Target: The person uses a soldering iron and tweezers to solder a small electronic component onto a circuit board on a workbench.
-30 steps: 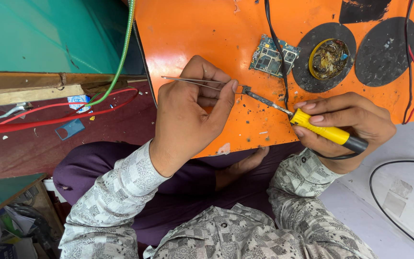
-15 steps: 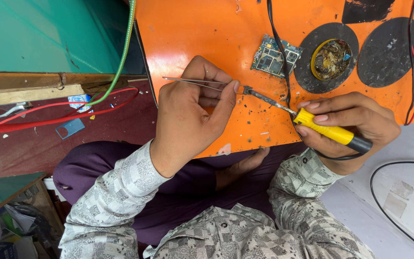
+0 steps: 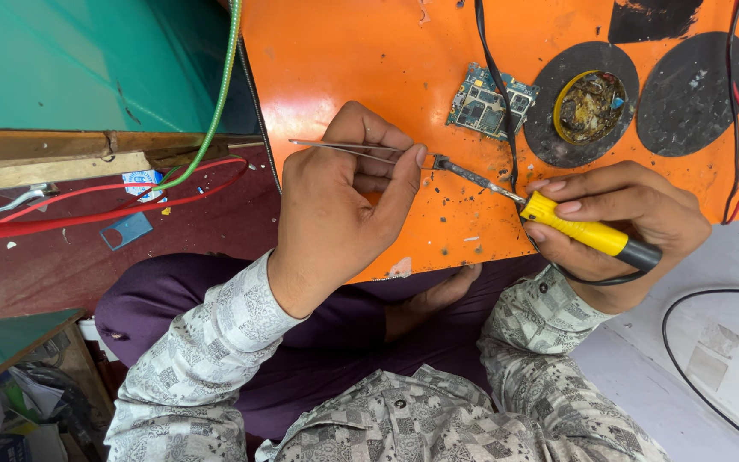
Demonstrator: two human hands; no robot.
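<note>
Head view shows the left hand (image 3: 344, 201) clenched in a grip on thin metal tweezers (image 3: 348, 150), whose tips point left over the orange bench (image 3: 361, 60), while the right hand (image 3: 626, 227) is closed around the yellow handle of a soldering iron (image 3: 558, 218), its dark tip reaching left to just beside the left thumb. A small green circuit board (image 3: 487, 101) lies on the bench above the iron, crossed by a black cable (image 3: 493, 68), next to a round tin of brown flux (image 3: 590, 106) on a black disc
</note>
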